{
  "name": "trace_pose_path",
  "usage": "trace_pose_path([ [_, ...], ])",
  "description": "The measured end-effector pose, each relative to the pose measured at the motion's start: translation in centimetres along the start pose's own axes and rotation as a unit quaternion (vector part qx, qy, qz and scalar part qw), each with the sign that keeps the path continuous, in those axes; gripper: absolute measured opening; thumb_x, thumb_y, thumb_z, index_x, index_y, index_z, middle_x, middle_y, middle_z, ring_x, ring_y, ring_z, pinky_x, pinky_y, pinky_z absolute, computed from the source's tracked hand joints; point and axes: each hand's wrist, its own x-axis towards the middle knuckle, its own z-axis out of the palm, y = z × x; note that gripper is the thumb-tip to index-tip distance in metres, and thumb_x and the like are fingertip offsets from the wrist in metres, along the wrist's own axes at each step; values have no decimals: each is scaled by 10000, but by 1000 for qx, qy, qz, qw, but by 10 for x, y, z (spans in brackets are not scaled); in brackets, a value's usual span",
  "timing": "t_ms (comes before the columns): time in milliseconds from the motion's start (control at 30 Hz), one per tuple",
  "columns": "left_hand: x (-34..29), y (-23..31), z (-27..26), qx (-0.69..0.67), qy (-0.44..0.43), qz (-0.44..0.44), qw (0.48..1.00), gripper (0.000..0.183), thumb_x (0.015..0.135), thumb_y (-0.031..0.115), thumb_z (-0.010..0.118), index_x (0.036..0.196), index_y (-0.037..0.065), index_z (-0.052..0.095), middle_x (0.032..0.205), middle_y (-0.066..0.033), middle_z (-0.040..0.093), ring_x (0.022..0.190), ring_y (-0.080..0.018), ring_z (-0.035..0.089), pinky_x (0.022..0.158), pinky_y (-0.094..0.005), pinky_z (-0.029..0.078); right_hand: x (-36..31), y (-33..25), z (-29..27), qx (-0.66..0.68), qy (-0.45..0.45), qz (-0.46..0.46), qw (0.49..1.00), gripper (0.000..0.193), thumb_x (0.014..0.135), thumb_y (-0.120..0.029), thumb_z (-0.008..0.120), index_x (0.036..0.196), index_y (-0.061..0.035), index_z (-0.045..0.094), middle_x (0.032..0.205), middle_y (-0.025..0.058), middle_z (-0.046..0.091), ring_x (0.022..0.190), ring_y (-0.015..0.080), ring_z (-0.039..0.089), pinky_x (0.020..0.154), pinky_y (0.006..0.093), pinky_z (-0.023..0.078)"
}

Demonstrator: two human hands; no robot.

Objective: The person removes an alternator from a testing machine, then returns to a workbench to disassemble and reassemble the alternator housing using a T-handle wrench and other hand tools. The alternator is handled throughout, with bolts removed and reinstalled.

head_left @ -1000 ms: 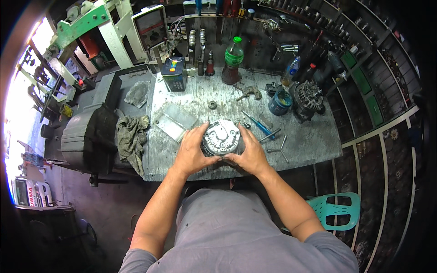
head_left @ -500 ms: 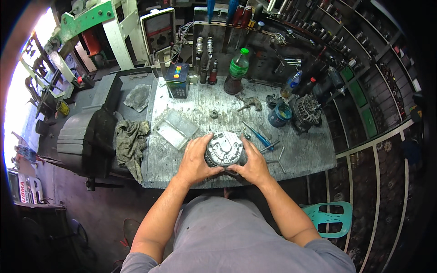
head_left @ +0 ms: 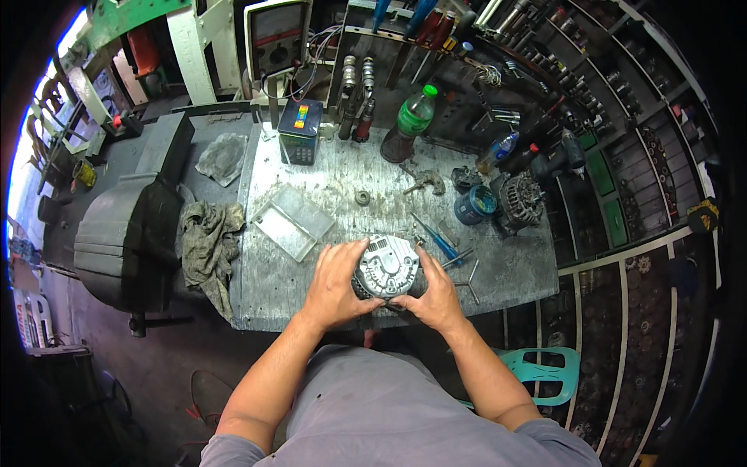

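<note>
An alternator point(head_left: 388, 263) with a silver slotted end cover facing up is at the bench's near edge. My left hand point(head_left: 334, 285) clasps its left side, and my right hand point(head_left: 436, 294) wraps round the opposite side. Both thumbs meet its near edge. Whether it rests on the bench cannot be seen beneath my hands. Just beyond my right hand lie a blue-handled screwdriver point(head_left: 441, 243) and a metal three-armed wrench point(head_left: 472, 282). A clear plastic case point(head_left: 293, 222) lies past my left fingers, with a small metal ring point(head_left: 362, 198) farther back.
A second alternator point(head_left: 520, 201) and a blue tub point(head_left: 475, 205) stand at the bench's right. Behind are a green-capped bottle point(head_left: 410, 124) and a dark box point(head_left: 300, 131). A rag point(head_left: 210, 247) hangs beside the large vise point(head_left: 124, 237) on the left. A turquoise chair point(head_left: 545, 375) sits below right.
The whole view has shifted and turned slightly. Both hands keep their hold on the alternator, which sits slightly lower in the picture and a little farther from the plastic case.
</note>
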Motion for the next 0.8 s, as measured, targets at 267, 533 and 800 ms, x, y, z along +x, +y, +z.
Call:
trace_pose_path([
  [267,1,3,1,11,-6,-3,1000,1187,654,389,1018,1645,51,457,1549,-193,605,1464,-408,552,1280,-645,357,-1,4,0,9,10,-24,1000,1180,705,-360,1049,1629,62,449,1562,285,593,1437,454,603,1184,489,517],
  [533,0,7,0,19,-19,-24,999,1206,639,366,1035,1642,30,457,1545,-221,597,1476,-433,533,1294,-599,356,-4,6,1,24,15,-19,999,1174,708,-359,1050,1632,53,453,1549,280,604,1424,446,615,1181,485,519],
  [800,1,14,0,33,-23,-34,999,1209,616,314,1049,1633,18,468,1545,-231,588,1458,-439,532,1260,-534,414,-4,14,2,42,10,-22,999,1165,712,-373,1045,1633,38,463,1551,279,604,1428,451,611,1184,492,518],
])
